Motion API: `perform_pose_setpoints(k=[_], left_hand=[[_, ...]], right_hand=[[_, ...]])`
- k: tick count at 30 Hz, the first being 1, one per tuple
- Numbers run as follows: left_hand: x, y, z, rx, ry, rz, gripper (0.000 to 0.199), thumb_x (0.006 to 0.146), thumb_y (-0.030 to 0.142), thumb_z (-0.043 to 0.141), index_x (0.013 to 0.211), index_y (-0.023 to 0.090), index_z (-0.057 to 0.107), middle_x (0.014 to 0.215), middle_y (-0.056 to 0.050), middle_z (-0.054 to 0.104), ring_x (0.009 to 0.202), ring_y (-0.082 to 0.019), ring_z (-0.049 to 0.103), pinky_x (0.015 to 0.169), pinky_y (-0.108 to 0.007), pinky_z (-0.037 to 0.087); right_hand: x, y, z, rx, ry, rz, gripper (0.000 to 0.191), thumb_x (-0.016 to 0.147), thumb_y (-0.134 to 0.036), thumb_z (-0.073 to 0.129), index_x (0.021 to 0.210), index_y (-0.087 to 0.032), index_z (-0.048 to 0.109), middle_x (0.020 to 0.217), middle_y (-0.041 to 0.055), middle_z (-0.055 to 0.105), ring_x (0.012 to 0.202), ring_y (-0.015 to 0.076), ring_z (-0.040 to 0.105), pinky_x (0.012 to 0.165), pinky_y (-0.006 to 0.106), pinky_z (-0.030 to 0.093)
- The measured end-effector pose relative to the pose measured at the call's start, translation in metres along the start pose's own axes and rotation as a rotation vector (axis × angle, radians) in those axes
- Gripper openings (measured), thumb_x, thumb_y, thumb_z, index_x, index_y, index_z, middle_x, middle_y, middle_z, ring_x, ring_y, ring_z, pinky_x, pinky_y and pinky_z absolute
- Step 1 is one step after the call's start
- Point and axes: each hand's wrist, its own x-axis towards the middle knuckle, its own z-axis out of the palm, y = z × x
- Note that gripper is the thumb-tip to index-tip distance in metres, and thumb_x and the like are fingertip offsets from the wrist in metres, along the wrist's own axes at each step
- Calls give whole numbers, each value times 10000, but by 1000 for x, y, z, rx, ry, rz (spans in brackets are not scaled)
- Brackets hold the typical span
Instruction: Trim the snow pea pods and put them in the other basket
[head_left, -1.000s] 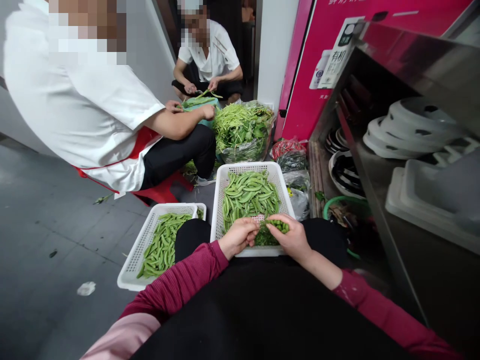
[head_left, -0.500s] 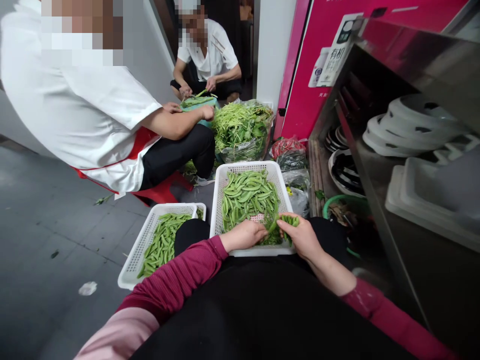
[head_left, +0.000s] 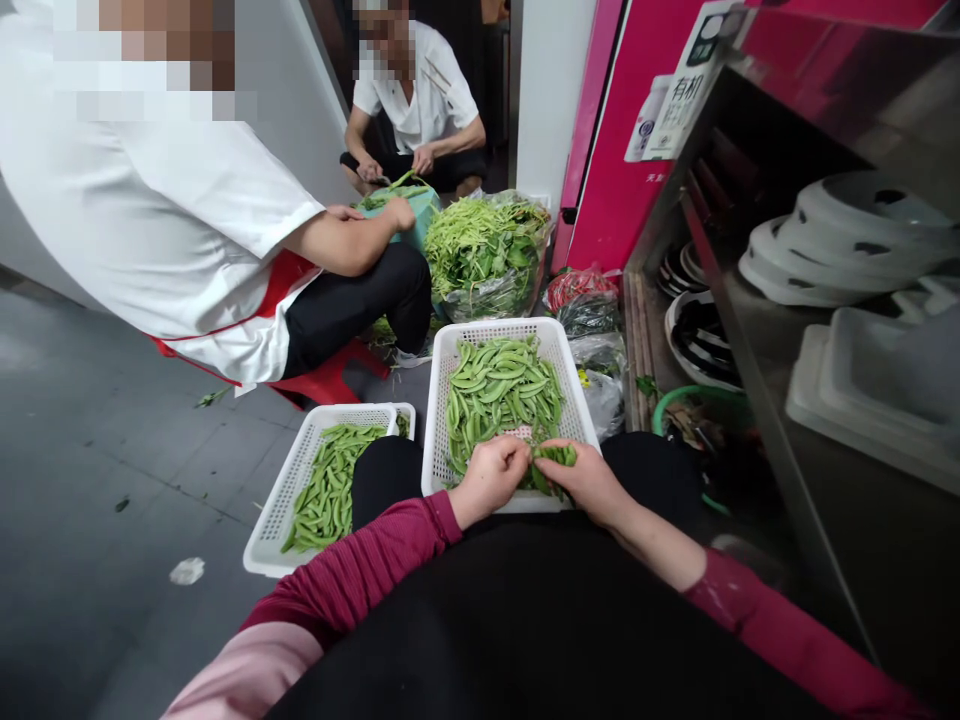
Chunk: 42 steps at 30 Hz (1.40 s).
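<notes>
Co-worker (head_left: pixel 180 220) on red stool (head_left: pixel 341 375) at L, 2nd co-worker (head_left: pixel 439 95) low at back by greens (head_left: pixel 487 245). Metal shelf (head_left: pixel 769 350) w/ white dishes (head_left: pixel 847 240) crowds R side. L knee (head_left: pixel 386 480) blocks pt. of low pod basket (head_left: pixel 274 515). R hand (head_left: pixel 589 475) pinches small pod bunch (head_left: pixel 558 456) betw. thumb & fingers over near end of main basket (head_left: pixel 435 415); L hand (head_left: pixel 491 478), fingertips pressed tog., right beside bunch, can't tell if gripping 1. Loose pods (head_left: pixel 506 385) in main basket, just beyond fingers.

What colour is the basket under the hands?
The basket is white, seen best in the head view.
</notes>
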Motion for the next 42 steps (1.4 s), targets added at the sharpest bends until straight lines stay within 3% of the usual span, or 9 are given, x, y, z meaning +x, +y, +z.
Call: perform_pose_setpoints(k=[5, 9, 15, 19, 24, 29, 34, 38, 42], left_hand=[[4, -28, 19, 223, -383, -110, 84, 694, 192, 535, 702, 145, 604, 774, -46, 561, 716, -131, 549, 667, -215, 433], [27, -53, 29, 498, -346, -139, 197, 729, 198, 510, 897, 125, 582, 944, -117, 552, 827, -185, 577, 703, -266, 461], [63, -66, 48, 599, -334, -160, 198, 809, 92, 366, 895, 70, 543, 789, -149, 604, 776, -219, 612, 691, -345, 470], [60, -69, 53, 623, -309, -125, 219, 820, 80, 333, 922, 56, 525, 805, -169, 604, 788, -234, 612, 679, -361, 466], [56, -69, 44, 614, -276, -125, 156, 810, 181, 415, 854, 105, 544, 817, -132, 617, 770, -229, 611, 658, -337, 464], [39, -50, 31, 534, -151, -98, 221, 831, 296, 392, 907, 149, 538, 870, -85, 616, 796, -189, 596, 677, -274, 447], [20, -25, 22, 366, -39, -26, 202, 815, 248, 395, 917, 156, 543, 846, -70, 615, 769, -163, 585, 681, -251, 436], [16, -13, 6, 76, 22, -23, 209, 784, 236, 455, 954, 159, 549, 801, -31, 612, 686, -111, 562, 656, -206, 429], [15, -1, -15, -107, 17, -31, 199, 796, 249, 443, 932, 162, 558, 713, 7, 594, 556, -78, 506, 566, -181, 402]], right_hand=[[17, -2, -52, 863, 395, 170, 145, 631, -247, 659, 686, -174, 546, 509, -57, 536, 430, 73, 488, 401, 176, 404], [23, -12, -97, 1062, 482, 161, 91, 667, -161, 600, 743, -190, 559, 621, -46, 615, 543, 99, 584, 460, 200, 481], [13, -9, -70, 1066, 263, 304, 52, 702, -196, 582, 754, -194, 578, 760, 12, 665, 696, 165, 635, 683, 347, 539], [11, 4, -48, 1030, 210, 382, 142, 672, -148, 613, 807, -190, 598, 700, -3, 650, 646, 141, 629, 645, 289, 541], [12, 19, -29, 852, 182, 403, 240, 595, -179, 709, 808, -164, 599, 571, -26, 593, 538, 115, 587, 587, 263, 531], [19, 29, 4, 534, 211, 344, 325, 484, -235, 771, 718, -150, 562, 496, -44, 543, 433, 106, 512, 461, 245, 468], [26, 20, 17, 154, 247, 96, 263, 571, -318, 697, 746, -167, 572, 573, -21, 573, 521, 133, 527, 528, 263, 442], [23, 9, 3, -242, 198, -196, 139, 671, -276, 602, 772, -181, 617, 795, 36, 627, 759, 184, 568, 733, 316, 433], [15, -1, -8, -496, 116, -437, 147, 720, -186, 519, 831, -204, 614, 852, 42, 610, 819, 184, 560, 761, 306, 425]])
